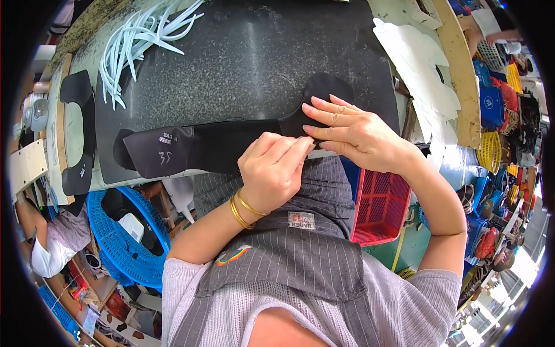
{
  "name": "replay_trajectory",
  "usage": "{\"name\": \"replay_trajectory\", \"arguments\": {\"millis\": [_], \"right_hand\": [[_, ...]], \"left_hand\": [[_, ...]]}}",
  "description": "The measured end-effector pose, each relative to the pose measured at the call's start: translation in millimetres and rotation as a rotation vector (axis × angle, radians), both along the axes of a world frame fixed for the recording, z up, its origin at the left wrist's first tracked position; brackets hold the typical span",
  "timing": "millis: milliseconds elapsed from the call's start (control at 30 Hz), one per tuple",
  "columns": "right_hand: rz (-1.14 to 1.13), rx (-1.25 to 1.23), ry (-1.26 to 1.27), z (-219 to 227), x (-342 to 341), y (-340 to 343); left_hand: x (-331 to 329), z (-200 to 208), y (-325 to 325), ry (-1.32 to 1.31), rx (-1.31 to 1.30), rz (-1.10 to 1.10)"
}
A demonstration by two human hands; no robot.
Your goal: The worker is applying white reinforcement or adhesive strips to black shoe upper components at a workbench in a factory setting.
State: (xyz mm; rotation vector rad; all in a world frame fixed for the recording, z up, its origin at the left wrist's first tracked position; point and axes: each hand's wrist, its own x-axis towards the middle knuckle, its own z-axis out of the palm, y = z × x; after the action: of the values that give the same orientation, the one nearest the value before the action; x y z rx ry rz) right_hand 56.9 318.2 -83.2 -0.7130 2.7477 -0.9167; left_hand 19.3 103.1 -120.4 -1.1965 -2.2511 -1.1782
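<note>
Head view: pinching black strip [218, 141] with left hand [270, 170], pressing beside with splayed right hand [359, 134]; probably pliable, best held edgewise.

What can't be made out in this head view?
- Head view: whether anything sits inside the left hand; its curled fingers cover it.
- Head view: part of the black piece, covered by the right hand.
- Head view: the red basket's left side, behind the apron.
- Head view: the mat's far edge, cut off at the top.
</note>
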Motion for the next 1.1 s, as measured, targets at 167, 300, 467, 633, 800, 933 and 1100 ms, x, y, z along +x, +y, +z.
{"name": "replay_trajectory", "arguments": {"millis": [167, 300, 467, 633, 800, 933, 1100], "right_hand": [[0.014, 0.009, 0.010, -1, 1, 3], [0.044, 0.015, 0.105, -4, -2, 4], [0.060, 0.047, 0.118, -3, -6, 2], [0.052, 0.092, 0.076, 3, 3, 0], [-0.006, 0.188, 0.121, -2, 17, -19], [-0.046, 0.161, 0.133, -4, 20, -42], [-0.030, 0.042, 0.137, -5, 6, -73]], "left_hand": [[-3, -3, -24, -0.229, 0.121, -0.277], [-16, -5, -53, -0.278, 0.063, -0.620], [-13, 19, -32, -0.003, -0.361, -0.276], [-22, 21, -60, 0.091, -0.404, -0.316], [-28, 16, -76, 0.055, -0.410, -0.375], [-34, 15, -82, 0.086, -0.469, -0.447], [-36, 20, -80, -0.008, -0.378, -0.441]]}}
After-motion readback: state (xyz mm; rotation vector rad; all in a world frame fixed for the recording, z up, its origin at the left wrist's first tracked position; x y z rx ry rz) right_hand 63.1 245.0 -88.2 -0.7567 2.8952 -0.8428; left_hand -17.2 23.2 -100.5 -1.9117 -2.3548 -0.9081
